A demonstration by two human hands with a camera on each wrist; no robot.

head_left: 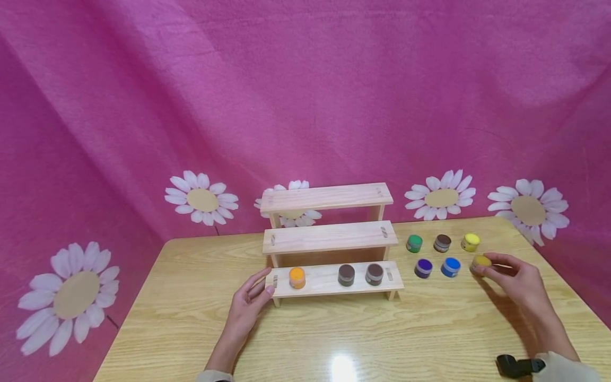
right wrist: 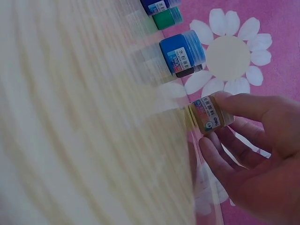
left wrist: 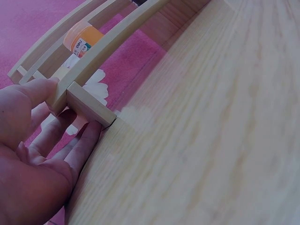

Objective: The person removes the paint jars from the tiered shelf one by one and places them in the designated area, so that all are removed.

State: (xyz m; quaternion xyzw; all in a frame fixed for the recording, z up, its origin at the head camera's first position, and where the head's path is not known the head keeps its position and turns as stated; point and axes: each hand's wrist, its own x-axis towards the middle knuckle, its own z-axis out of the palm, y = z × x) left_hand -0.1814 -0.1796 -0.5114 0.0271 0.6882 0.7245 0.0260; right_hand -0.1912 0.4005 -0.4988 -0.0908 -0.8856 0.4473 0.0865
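My left hand [head_left: 248,302] grips the left end of the lowest step of a three-tier wooden display stand [head_left: 329,239]. In the left wrist view the thumb touches the board's end [left wrist: 61,91] and the fingers curl beside its short leg. On that step stand an orange paint jar [head_left: 297,278] and two dark brown jars, one nearer the middle [head_left: 346,275] and one to the right [head_left: 374,274]. Over at the right of the table, my right hand [head_left: 517,281] pinches an ochre paint jar [right wrist: 208,114] between thumb and fingers. Whether that jar touches the table is unclear.
Beside the ochre jar stand several others: blue [head_left: 451,267], purple [head_left: 423,268], green [head_left: 414,243], dark brown [head_left: 442,243] and yellow [head_left: 470,242]. A pink daisy-print cloth [head_left: 305,106] hangs behind the wooden table [head_left: 305,339].
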